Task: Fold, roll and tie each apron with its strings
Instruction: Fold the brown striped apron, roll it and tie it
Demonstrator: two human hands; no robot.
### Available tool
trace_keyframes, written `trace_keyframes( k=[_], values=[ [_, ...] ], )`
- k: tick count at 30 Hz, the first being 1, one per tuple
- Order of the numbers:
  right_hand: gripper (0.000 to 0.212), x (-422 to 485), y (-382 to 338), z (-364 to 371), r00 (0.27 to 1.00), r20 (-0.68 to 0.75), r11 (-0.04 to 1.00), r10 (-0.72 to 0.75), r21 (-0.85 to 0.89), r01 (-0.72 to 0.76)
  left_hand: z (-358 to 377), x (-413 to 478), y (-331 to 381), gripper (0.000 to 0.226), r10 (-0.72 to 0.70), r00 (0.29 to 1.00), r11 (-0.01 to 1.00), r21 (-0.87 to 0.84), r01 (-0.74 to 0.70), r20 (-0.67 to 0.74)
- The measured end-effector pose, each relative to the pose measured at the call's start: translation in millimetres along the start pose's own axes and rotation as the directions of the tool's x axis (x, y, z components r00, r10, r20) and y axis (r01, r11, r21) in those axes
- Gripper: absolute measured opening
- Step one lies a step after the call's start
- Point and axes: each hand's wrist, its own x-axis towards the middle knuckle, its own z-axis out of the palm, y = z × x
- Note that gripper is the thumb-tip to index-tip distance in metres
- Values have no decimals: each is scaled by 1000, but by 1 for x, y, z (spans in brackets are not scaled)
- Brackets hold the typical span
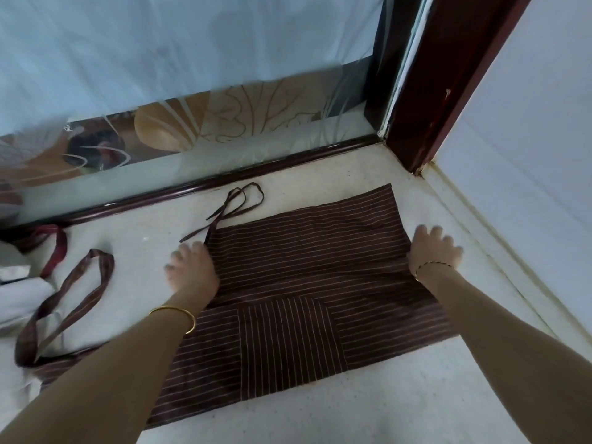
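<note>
A dark brown apron (304, 277) with thin pale stripes lies spread flat on the pale floor, its pocket panel toward me. My left hand (192, 267) presses on the apron's left edge with spread fingers. My right hand (434, 248) lies on its right edge, fingers spread and blurred. A thin waist string (238, 203) loops loosely on the floor beyond the left hand. The wide neck strap (69, 302) forms a long loop to the left of my left arm.
A glass door with a dark red frame (198, 187) runs along the far side. A dark wooden door post (432, 91) and a white wall (512, 187) close the right. Grey and red cloth (28, 270) lies at the left edge.
</note>
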Motion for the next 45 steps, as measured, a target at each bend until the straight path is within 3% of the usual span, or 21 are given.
trace_keyframes(
  k=[3, 5, 7, 9, 11, 17, 22, 25, 27, 29, 31, 33, 36, 38, 41, 45],
  values=[
    [27, 12, -38, -5, 926, -259, 942, -275, 118, 313, -8, 7, 48, 39, 353, 921, 926, -78, -369, -166],
    [26, 21, -73, -4, 875, -265, 862, -406, 208, 463, -6, 13, 83, 43, 542, 825, 824, -89, -559, -162],
    [33, 28, -102, 6, 871, -188, 843, -453, 228, 487, 2, 16, 114, 48, 656, 751, 748, -64, -660, -75],
    [46, 30, -118, 26, 891, -84, 871, -446, 191, 453, 17, 18, 129, 54, 675, 734, 737, -36, -675, 69],
    [55, 30, -117, 48, 900, -39, 890, -434, 132, 436, 36, 20, 124, 60, 645, 754, 757, 35, -653, 120],
    [63, 58, -86, 63, 960, -79, 949, -270, 148, 279, 68, 27, 56, 74, 579, 809, 815, 41, -578, -96],
    [59, 55, -87, 53, 953, -92, 945, -288, 136, 298, 54, 22, 43, 66, 551, 819, 828, -19, -561, -164],
    [51, 9, -103, 50, 874, -252, 867, -415, 184, 464, 49, -14, 66, 42, 566, 761, 772, -119, -624, -318],
    [49, -34, -113, 64, 783, -250, 764, -569, 191, 616, 60, -41, 69, 37, 611, 747, 735, -162, -658, -262],
    [55, -58, -109, 77, 741, -141, 729, -657, 132, 672, 76, -55, 51, 44, 648, 746, 743, -88, -663, -153],
    [63, -50, -94, 81, 774, -98, 768, -626, 95, 634, 89, -55, 15, 52, 606, 787, 791, -12, -612, -118],
    [66, -33, -78, 79, 848, -122, 843, -516, 102, 528, 92, -52, -28, 58, 477, 868, 876, 2, -482, -136],
    [55, -12, -58, 74, 950, -185, 942, -252, 180, 285, 83, -46, -65, 62, 294, 945, 953, -32, -301, -143],
    [59, -5, -46, 69, 989, -145, 949, -14, 310, 59, 70, -41, -66, 59, 179, 976, 974, -119, -193, -121],
    [65, 0, -39, 59, 988, -17, 946, 152, 292, -141, 48, -32, -56, 56, 77, 996, 989, -124, -83, -54],
    [44, 11, -37, 35, 963, 71, 924, 261, 271, -270, 29, -19, -56, 53, -73, 987, 960, -258, 108, 141]
  ],
)
